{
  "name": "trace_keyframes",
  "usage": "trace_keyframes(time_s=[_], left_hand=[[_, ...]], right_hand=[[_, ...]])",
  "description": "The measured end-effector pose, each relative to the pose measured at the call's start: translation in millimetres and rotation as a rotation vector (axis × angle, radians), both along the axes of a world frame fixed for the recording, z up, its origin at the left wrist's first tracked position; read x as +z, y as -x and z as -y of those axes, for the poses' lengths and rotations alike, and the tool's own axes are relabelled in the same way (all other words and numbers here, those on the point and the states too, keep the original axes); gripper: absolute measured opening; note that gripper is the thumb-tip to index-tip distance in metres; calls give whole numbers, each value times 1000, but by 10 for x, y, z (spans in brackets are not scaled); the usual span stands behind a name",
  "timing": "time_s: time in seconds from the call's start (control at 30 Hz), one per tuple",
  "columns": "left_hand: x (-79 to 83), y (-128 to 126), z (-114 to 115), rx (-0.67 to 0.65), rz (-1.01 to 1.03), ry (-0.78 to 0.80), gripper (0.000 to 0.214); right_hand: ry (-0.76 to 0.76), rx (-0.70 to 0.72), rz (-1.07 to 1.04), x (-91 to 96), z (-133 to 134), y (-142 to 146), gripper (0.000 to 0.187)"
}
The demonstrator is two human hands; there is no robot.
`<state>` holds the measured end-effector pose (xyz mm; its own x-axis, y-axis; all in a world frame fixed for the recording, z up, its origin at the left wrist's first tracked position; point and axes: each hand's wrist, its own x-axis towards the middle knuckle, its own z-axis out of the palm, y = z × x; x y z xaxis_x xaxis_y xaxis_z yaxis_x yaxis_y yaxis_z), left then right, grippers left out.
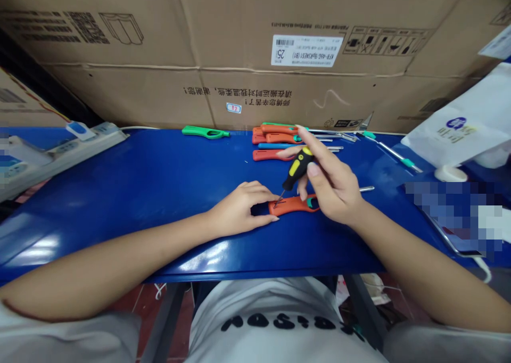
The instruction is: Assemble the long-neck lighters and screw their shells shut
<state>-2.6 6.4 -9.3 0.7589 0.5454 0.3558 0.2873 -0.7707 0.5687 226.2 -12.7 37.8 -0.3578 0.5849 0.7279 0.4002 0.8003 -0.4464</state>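
An orange-handled tool (293, 205) lies flat on the blue table (139, 182), its metal shaft sticking out to the right. My left hand (241, 208) pinches the handle's left end and holds it down. My right hand (329, 179) grips a small black and yellow screwdriver (297, 167), tilted, with its tip down on the orange handle near my left fingers.
Several more orange, red and blue handled tools (279, 138) lie in a pile at the table's back. A green handle (205, 133) lies alone further left. A power strip (59, 150) sits at the left, a white bag (459, 129) at the right. Cardboard boxes (255, 49) stand behind.
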Motion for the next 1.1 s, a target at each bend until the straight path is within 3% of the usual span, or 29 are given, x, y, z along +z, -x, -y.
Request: trace_keyframes(time_s=[0.07,0.17,0.23,0.37,0.4,0.5,0.57,0.67,0.73,0.87,0.9,1.03,1.1], left_hand=[[-5,0,1,1,-5,-3,34],[-9,1,2,-1,1,-6,34],[-10,2,2,-3,6,-6,34],[-13,1,2,-3,0,-1,35],[-13,1,1,-3,-3,1,35],[-11,1,1,-9,1,2,34],[-8,2,1,-12,3,0,34],[-8,3,0,-9,-6,-1,35],[-12,2,-1,-9,-2,1,35],[-18,-3,-3,-11,10,-2,35],[-17,-4,-4,-12,10,-3,34],[-11,-5,-4,-11,1,-3,34],[-9,-4,-4,-9,0,-2,35]], right_hand=[[45,20,-30,3,-2,16,45],[-207,-82,-45,20,-15,8,38],[-284,-87,20,38,-21,-19,41],[-19,31,58,68,-18,-52,45],[-11,32,34,72,-16,-52,42],[-213,-29,10,79,0,-41,38],[-249,-26,30,79,19,-27,43],[3,90,6,74,44,0,47],[54,108,-28,68,44,10,42],[-340,-55,37,56,33,-1,33],[-362,-70,66,55,37,-5,34],[-53,-8,47,66,61,0,43],[-106,-37,17,75,58,-6,36]])
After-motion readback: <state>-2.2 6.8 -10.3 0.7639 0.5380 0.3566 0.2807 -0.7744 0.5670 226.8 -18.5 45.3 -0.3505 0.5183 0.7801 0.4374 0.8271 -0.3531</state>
